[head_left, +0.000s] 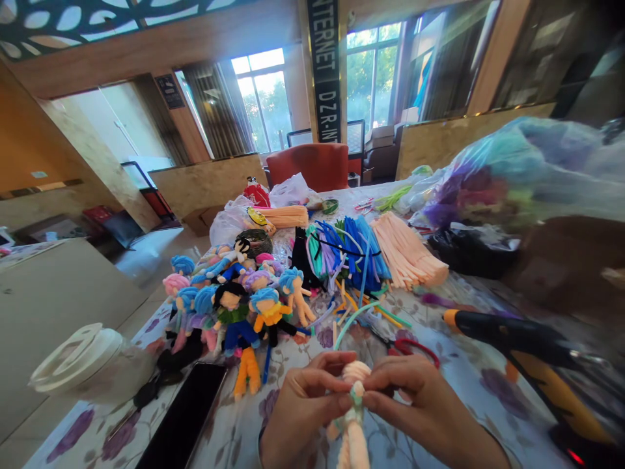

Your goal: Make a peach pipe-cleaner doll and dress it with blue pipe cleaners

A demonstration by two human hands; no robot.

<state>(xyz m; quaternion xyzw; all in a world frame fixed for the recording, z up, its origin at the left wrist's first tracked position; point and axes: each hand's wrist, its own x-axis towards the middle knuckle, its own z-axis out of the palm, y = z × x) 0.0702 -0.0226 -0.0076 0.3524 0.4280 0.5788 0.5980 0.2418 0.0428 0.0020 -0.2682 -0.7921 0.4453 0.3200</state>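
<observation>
Near the front edge of the table, a small peach doll [355, 433] of fuzzy chenille stems is pinched between both hands. Pale green wraps its upper body, and its legs point toward me. My left hand [305, 404] grips it from the left, with thumb and fingertips closed at the neck. From the right, my right hand [420, 400] pinches the same area. A light green chenille stem [352, 318] arcs up just beyond the fingers. Red-handled scissors [417, 347] lie beyond my right hand.
Finished dolls [234, 299] are heaped at left centre. Blue stems [366, 251] and peach stems [410, 251] lie behind. A glue gun [508, 335] is at right, a black phone [183, 417] and white lidded container [92, 365] at left. Plastic bags [527, 163] bulge at back right.
</observation>
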